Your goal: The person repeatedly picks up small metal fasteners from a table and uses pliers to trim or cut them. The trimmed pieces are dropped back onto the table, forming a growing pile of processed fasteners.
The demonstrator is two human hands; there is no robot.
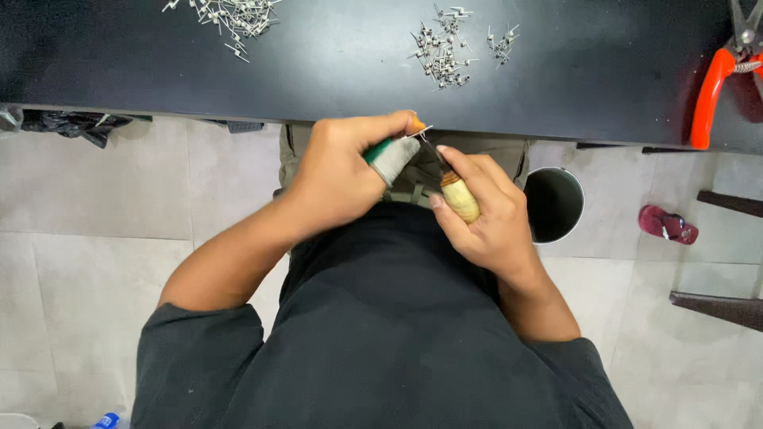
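My left hand (342, 171) is closed around a small metal pin (423, 131), pinched at the fingertips; the thumb wears a grey fabric cover (395, 159) with a green band. My right hand (485, 210) grips a knife by its pale wooden handle (461, 199). The dark blade (435, 155) points up toward the pin, close to or touching it. Both hands meet above my lap, just in front of the black table's (358, 87) near edge.
Two heaps of small metal pins lie on the table, one at top left (230, 16), one at top centre (445, 48). Orange-handled pliers (715, 87) lie at the right end. On the tiled floor stand a dark round bin (554, 205) and a red sandal (668, 225).
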